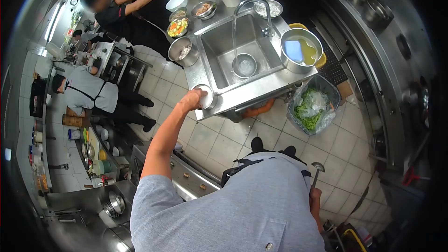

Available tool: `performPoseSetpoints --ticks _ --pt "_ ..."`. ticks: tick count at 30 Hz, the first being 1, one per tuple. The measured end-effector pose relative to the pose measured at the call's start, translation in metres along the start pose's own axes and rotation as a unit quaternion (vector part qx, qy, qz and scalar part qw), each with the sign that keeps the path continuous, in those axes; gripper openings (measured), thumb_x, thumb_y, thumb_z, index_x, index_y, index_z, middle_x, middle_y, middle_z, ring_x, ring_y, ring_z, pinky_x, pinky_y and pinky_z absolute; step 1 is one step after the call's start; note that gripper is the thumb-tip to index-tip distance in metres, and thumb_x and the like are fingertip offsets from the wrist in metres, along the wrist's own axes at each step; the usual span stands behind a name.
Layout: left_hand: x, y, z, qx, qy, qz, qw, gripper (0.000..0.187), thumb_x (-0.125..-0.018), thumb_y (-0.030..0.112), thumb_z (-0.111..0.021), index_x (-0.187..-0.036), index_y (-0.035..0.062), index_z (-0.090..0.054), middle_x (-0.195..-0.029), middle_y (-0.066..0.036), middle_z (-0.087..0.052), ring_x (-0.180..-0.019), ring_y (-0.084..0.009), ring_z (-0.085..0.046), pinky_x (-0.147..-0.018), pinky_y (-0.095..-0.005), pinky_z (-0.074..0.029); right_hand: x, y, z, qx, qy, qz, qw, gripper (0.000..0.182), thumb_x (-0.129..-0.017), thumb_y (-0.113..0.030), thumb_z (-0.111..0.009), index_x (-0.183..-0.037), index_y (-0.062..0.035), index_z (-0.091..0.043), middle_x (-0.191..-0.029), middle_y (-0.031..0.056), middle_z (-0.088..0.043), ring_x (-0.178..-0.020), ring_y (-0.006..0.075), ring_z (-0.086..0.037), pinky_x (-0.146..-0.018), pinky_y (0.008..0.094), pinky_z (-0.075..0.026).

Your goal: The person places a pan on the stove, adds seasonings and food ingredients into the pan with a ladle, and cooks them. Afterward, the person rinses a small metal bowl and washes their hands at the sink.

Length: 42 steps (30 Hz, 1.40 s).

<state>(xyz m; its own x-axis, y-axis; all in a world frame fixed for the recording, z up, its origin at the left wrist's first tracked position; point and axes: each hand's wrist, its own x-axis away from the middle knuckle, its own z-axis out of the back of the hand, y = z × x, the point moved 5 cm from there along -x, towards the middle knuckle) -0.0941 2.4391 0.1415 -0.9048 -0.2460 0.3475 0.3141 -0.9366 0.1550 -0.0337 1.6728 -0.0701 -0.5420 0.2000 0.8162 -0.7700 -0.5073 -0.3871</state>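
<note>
Left hand [193, 99]: extended to the small bowl [206, 96] at the near corner of the table [261, 88], beside the sink [224, 49]; fingers grip its rim. Right hand [315, 195]: at the person's side, fingers closed around a ladle [317, 168] handle, cup upward.

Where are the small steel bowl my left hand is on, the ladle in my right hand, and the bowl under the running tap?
small steel bowl [206, 96], head view, on its rim
ladle [318, 166], head view, on its cup
bowl under the tap [244, 66], head view, on its wet inside
</note>
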Motion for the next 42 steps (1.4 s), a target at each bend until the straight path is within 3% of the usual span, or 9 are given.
performPoseSetpoints --ticks 3,12,22,25,31,32,36,40,42 --pt "-0.008 -0.009 -0.008 -0.021 -0.05 0.012 0.998 0.055 -0.062 0.005 -0.072 -0.117 0.0061 -0.064 -0.113 -0.017 -0.066 -0.107 -0.0381 -0.061 -0.092 -0.0428 -0.05 -0.002 0.007 0.005 0.038 0.003 0.035 0.999 0.027 -0.084 -0.017 -0.07 -0.074 0.0047 -0.057 -0.059 0.0116 -0.054 -0.042 0.0219 -0.053 -0.038 0.0384 -0.043" --pt "-0.004 -0.002 -0.013 -0.027 0.013 -0.026 0.999 0.023 -0.069 0.007 -0.062 -0.093 0.0051 -0.065 -0.092 -0.016 -0.066 -0.092 -0.0389 -0.064 -0.083 -0.046 -0.051 0.011 -0.011 0.0 -0.012 0.012 0.006 1.0 0.029 -0.085 -0.019 -0.07 -0.074 0.0019 -0.053 -0.058 0.0092 -0.052 -0.04 0.02 -0.048 -0.037 0.0372 -0.041" --pt "-0.016 -0.008 -0.027 -0.041 0.062 -0.056 0.996 0.019 -0.065 0.005 -0.062 -0.084 0.0028 -0.065 -0.083 -0.019 -0.067 -0.086 -0.0404 -0.064 -0.078 -0.0466 -0.051 0.013 -0.032 -0.003 0.039 0.009 0.041 0.998 0.028 -0.083 -0.019 -0.073 -0.074 0.0007 -0.055 -0.059 0.0086 -0.054 -0.041 0.0189 -0.05 -0.039 0.0357 -0.042" --pt "-0.016 -0.015 -0.032 -0.027 0.069 -0.034 0.997 0.034 -0.062 0.003 -0.068 -0.096 0.0066 -0.071 -0.083 -0.019 -0.069 -0.086 -0.0388 -0.067 -0.081 -0.0453 -0.053 -0.001 -0.019 -0.003 0.0 0.006 0.04 0.999 0.028 -0.083 -0.019 -0.073 -0.073 -0.0005 -0.055 -0.058 0.0081 -0.054 -0.041 0.0188 -0.05 -0.038 0.0356 -0.042" --pt "0.002 -0.003 0.005 0.122 0.122 0.061 0.983 0.025 -0.071 0.006 -0.062 -0.094 0.0027 -0.072 -0.088 -0.021 -0.07 -0.085 -0.039 -0.067 -0.08 -0.044 -0.054 -0.006 0.001 0.001 -0.079 -0.028 -0.008 0.996 0.028 -0.083 -0.02 -0.073 -0.076 -0.0009 -0.054 -0.058 0.008 -0.054 -0.041 0.0192 -0.05 -0.038 0.0353 -0.042" --pt "0.006 -0.004 0.012 0.115 0.156 0.052 0.98 0.024 -0.076 0.007 -0.06 -0.097 0.0034 -0.073 -0.08 -0.018 -0.07 -0.075 -0.0319 -0.069 -0.074 -0.039 -0.054 -0.007 0.004 0.002 -0.07 -0.023 -0.012 0.997 0.028 -0.083 -0.02 -0.073 -0.077 -0.0011 -0.053 -0.058 0.0078 -0.053 -0.041 0.0189 -0.05 -0.038 0.035 -0.042" --pt "0.011 -0.021 0.033 0.195 0.069 0.117 0.971 0.028 -0.076 0.007 -0.064 -0.103 0.0031 -0.073 -0.089 -0.016 -0.072 -0.08 -0.0233 -0.069 -0.076 -0.0345 -0.054 -0.012 0.013 0.008 -0.035 -0.009 -0.002 0.999 0.028 -0.084 -0.02 -0.073 -0.075 -0.0003 -0.055 -0.059 0.0088 -0.055 -0.044 0.0203 -0.053 -0.041 0.036 -0.044" --pt "0.022 -0.022 0.051 0.206 0.045 0.148 0.966 0.034 -0.071 0.002 -0.065 -0.104 0.0022 -0.072 -0.103 -0.016 -0.072 -0.094 -0.0266 -0.068 -0.081 -0.0345 -0.053 -0.037 0.024 0.017 0.092 -0.007 0.062 0.994 0.033 -0.084 -0.025 -0.072 -0.073 0.0047 -0.062 -0.063 0.0133 -0.061 -0.051 0.0254 -0.059 -0.049 0.041 -0.048" --pt "0.024 -0.02 0.054 0.172 0.067 0.165 0.969 0.032 -0.072 0.003 -0.065 -0.103 0.0022 -0.072 -0.099 -0.015 -0.072 -0.09 -0.0258 -0.069 -0.08 -0.0345 -0.054 -0.06 0.039 0.022 0.184 -0.005 0.087 0.979 0.04 -0.085 -0.03 -0.069 -0.074 0.0084 -0.068 -0.069 0.0174 -0.066 -0.059 0.0292 -0.063 -0.059 0.0447 -0.051"
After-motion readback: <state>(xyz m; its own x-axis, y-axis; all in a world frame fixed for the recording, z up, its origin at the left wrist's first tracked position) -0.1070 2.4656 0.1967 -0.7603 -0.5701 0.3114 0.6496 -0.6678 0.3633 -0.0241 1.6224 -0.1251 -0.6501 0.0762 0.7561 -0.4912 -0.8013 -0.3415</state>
